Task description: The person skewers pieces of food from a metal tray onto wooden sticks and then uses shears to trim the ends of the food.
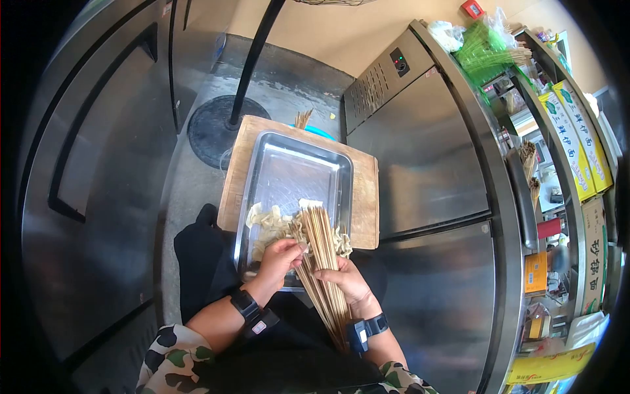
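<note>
A thick bundle of bamboo skewers [321, 243] is wrapped in my right hand [346, 279], slanting from the tray down towards my lap. Pale, folded pieces of food [268, 222] lie in the near part of a metal tray [298, 148], and some show around the tips of the skewers. My left hand [282, 257] is closed in a pinch right beside the bundle, over the food. What sits between its thumb and finger is too small to make out; a whitish bit shows there.
The tray rests on a wooden board [365, 197]. Behind it stand a black round base with a pole [246, 82] and a blue rim with more skewers [302, 118]. Steel cabinets flank me at left [98, 197] and right [426, 157]. Packed shelves [558, 197] are at far right.
</note>
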`<state>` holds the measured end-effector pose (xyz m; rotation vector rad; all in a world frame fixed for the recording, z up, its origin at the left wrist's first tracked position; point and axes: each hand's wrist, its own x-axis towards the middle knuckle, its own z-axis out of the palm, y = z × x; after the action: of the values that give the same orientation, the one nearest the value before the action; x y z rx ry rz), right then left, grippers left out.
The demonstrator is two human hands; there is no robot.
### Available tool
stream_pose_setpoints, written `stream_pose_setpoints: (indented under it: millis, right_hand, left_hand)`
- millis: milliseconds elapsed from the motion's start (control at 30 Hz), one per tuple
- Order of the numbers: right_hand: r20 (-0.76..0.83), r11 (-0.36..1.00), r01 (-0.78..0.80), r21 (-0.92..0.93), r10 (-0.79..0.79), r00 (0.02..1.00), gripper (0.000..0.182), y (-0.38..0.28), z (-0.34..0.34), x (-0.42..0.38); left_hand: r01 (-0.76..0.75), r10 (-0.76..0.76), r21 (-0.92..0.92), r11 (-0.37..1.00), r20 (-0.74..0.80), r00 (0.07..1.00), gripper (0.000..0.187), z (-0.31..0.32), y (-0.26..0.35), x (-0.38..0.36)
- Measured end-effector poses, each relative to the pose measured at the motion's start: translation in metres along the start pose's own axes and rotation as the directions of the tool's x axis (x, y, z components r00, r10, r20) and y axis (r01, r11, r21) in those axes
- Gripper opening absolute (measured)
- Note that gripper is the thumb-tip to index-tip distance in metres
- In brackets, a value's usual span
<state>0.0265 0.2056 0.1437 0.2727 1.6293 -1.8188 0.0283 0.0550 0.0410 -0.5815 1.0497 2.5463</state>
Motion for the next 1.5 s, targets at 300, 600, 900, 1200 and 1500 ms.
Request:
stream_pose_setpoints:
  millis: [300, 600, 900, 1200, 1500]
  right_hand:
    - [0.075, 0.993, -0.117, -0.009, 0.117, 0.99, 0.016, 0.013, -0.008, 0.011]
    - [0.032, 0.99, -0.142, -0.028, 0.143, 0.989, 0.016, 0.016, -0.006, 0.013]
    - [-0.002, 0.987, -0.143, -0.078, 0.144, 0.99, 0.019, 0.019, -0.005, 0.013]
    - [0.043, 0.993, -0.116, -0.032, 0.117, 0.992, 0.011, 0.02, -0.005, 0.015]
    - [0.019, 0.989, -0.131, -0.066, 0.132, 0.991, 0.016, 0.02, -0.006, 0.016]
  left_hand:
    - [-0.185, 0.186, 0.067, 0.98, -0.019, 0.982, 0.01, 0.005, -0.005, 0.008]
    - [-0.198, 0.199, -0.022, 0.98, 0.009, 0.98, 0.013, 0.005, 0.02, -0.009]
    - [-0.217, 0.217, -0.008, 0.976, 0.002, 0.976, 0.008, -0.006, 0.016, -0.003]
    - [-0.159, 0.16, -0.032, 0.987, 0.024, 0.987, 0.006, -0.012, 0.024, -0.011]
    - [-0.045, 0.027, 0.108, 0.993, 0.165, 0.986, 0.008, -0.01, 0.009, -0.016]
